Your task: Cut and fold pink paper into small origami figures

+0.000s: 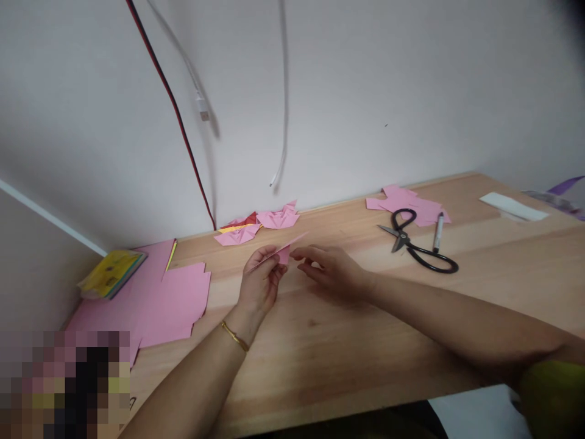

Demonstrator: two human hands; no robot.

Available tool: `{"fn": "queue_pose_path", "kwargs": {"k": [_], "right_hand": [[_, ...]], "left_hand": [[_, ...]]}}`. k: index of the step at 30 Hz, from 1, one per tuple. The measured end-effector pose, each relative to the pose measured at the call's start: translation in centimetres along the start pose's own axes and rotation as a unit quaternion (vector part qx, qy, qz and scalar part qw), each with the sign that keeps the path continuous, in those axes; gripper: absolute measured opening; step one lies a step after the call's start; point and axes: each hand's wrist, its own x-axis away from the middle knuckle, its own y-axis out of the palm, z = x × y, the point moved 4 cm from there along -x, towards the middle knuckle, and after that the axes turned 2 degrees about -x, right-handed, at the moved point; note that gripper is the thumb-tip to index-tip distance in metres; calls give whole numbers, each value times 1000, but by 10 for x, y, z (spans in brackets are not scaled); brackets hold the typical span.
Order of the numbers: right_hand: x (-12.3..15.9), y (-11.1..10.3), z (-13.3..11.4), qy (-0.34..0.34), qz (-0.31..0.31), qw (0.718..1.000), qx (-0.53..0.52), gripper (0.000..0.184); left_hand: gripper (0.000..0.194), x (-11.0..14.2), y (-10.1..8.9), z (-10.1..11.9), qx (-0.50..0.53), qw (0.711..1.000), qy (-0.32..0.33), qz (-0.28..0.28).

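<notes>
A small piece of folded pink paper (pixel 284 252) is pinched between the thumb and fingers of my left hand (pixel 264 273), held above the wooden table (pixel 315 366). Its thin upper edge slants up to the right. Just to the right of it is my right hand (pixel 326 266), fingers loosely curved and apart, with nothing visible in them. Its fingertips come close to the paper; whether they touch it I cannot tell. Behind my hands, folded pink paper boats (pixel 278 218) lie by the wall, one with red and yellow paper in it.
Black-handled scissors (pixel 402 239) lie open on the right beside a marker (pixel 439 233) and pink paper scraps (pixel 414 204). A white strip (pixel 514 206) is farther right. Large pink sheets (pixel 176 305) and a yellow packet (pixel 113 273) occupy the left. Cables (pixel 284 91) hang along the wall.
</notes>
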Motion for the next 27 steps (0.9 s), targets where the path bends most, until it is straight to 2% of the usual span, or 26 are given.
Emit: {"fn": "queue_pose_path", "kwargs": {"k": [3, 8, 15, 27], "right_hand": [[-2, 5, 1, 12, -34, 996, -77, 24], [-4, 7, 5, 42, -30, 984, -169, 14], [-6, 4, 5, 39, -29, 979, -197, 9], [-5, 6, 10, 53, -62, 975, -205, 13]], "left_hand": [[25, 2, 3, -1, -25, 999, 5, -21], [25, 6, 10, -3, -35, 998, -7, -46], [28, 9, 11, -4, -47, 996, -20, -66], [29, 12, 16, 0, -81, 993, -26, -81]]}}
